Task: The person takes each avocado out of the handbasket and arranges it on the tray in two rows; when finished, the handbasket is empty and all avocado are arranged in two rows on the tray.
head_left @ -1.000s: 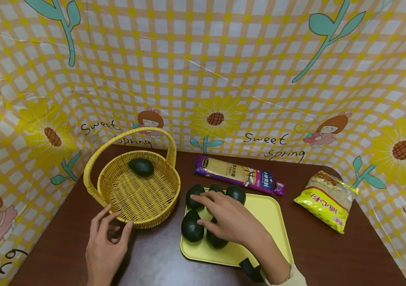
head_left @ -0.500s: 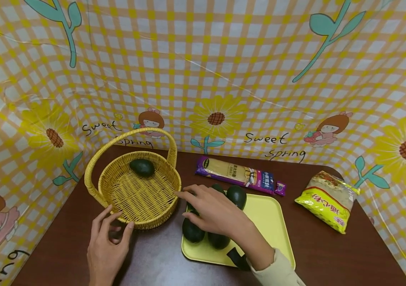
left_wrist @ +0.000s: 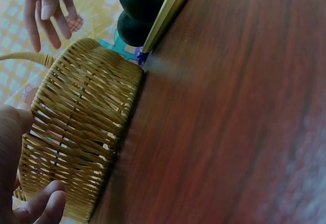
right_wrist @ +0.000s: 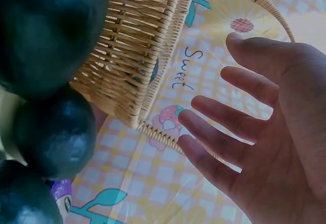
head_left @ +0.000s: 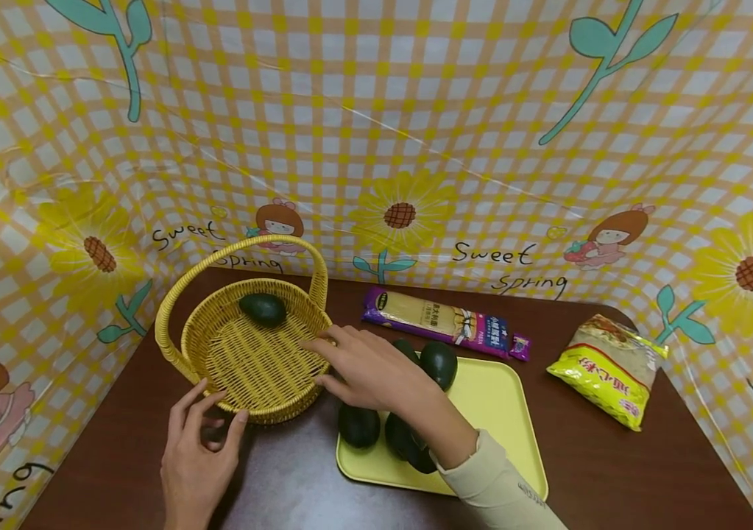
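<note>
In the head view my left hand (head_left: pixel 200 456) touches the front-left rim of a yellow wicker basket (head_left: pixel 319 397), its fingers loosely bent. The left wrist view has its fingertips (left_wrist: pixel 53 198) beside the woven wall. One dark green avocado (head_left: pixel 263 310) lies inside the basket at the back. Over the basket's right rim hovers my right hand (head_left: pixel 369 368), palm bare and fingers spread in the right wrist view. Several more avocados (head_left: pixel 359 427) sit on the left half of a yellow tray (head_left: pixel 502 412); my right hand and forearm hide some of them.
A purple pasta packet (head_left: pixel 436 322) lies behind the tray. Further right is a yellow and clear food bag (head_left: pixel 608 372). The basket's tall handle (head_left: pixel 180 294) arches over it. A checked cloth (head_left: pixel 376 110) walls the dark wooden table (head_left: pixel 614 478) at the back and sides.
My right hand has moved left from above the avocados on the tray to the basket's right rim. My left hand and the basket have stayed in place.
</note>
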Demonstrator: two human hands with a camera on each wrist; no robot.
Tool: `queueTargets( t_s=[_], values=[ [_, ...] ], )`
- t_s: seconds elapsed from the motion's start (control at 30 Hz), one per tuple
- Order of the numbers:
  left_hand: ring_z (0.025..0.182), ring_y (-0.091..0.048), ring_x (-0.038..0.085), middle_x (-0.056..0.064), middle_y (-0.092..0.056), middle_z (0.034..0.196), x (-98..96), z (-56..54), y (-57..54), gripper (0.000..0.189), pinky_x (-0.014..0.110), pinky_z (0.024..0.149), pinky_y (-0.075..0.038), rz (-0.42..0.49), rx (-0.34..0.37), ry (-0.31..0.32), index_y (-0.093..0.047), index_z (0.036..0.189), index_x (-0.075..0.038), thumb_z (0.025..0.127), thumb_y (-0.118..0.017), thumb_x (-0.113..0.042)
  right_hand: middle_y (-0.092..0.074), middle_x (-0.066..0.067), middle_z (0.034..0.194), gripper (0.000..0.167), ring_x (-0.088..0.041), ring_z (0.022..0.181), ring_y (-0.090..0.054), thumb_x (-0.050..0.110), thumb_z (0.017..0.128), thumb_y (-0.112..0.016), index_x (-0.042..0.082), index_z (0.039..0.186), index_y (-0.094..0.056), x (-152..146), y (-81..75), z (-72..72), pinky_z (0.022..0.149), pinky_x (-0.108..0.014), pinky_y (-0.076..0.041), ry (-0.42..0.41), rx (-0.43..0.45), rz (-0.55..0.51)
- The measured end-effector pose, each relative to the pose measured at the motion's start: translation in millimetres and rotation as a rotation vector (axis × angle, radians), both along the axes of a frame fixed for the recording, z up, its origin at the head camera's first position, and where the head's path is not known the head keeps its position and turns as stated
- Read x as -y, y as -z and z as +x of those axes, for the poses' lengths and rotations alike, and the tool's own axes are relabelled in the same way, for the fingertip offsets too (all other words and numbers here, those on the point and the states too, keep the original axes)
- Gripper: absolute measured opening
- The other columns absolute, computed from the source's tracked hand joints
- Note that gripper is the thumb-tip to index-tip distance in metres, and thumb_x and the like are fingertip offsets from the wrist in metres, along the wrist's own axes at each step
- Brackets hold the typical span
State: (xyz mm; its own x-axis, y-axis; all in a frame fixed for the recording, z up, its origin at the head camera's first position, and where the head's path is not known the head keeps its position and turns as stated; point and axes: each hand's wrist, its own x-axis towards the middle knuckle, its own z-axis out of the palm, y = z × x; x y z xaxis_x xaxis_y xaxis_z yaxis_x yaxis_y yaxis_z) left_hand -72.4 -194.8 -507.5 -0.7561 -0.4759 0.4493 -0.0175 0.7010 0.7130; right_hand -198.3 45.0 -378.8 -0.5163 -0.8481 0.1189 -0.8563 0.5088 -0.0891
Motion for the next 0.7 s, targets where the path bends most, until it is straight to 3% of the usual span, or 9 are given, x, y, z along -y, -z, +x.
queueTargets(
  t_s=[0.43,0.7],
  values=[
    [0.085,-0.07,0.02,0.004,-0.058,0.152,-0.1,0.6,-0.4,0.042,0.006,0.059,-0.049,0.004,-0.004,0.005,-0.075,0.128,-0.01,0.091,-0.091,-0.022,-0.06,-0.008,0.15,0.055,-0.025,0.129,-0.064,0.039,0.11,-0.065,0.02,0.16,-0.054,30,-11.7,-13.9,0.1,-0.042,-0.059,-0.019,0.028,0.054],
    [0.086,-0.07,0.02,0.004,-0.058,0.152,0.0,0.2,-1.4,0.042,0.005,0.06,-0.048,0.009,0.002,0.006,-0.075,0.129,-0.01,0.091,-0.09,-0.021,-0.059,-0.008,0.152,0.053,-0.022,0.126,-0.065,0.039,0.11,-0.065,0.022,0.159,-0.055,51,-18.3,-31.7,0.099,-0.039,-0.059,-0.002,0.051,0.085]
  ],
)
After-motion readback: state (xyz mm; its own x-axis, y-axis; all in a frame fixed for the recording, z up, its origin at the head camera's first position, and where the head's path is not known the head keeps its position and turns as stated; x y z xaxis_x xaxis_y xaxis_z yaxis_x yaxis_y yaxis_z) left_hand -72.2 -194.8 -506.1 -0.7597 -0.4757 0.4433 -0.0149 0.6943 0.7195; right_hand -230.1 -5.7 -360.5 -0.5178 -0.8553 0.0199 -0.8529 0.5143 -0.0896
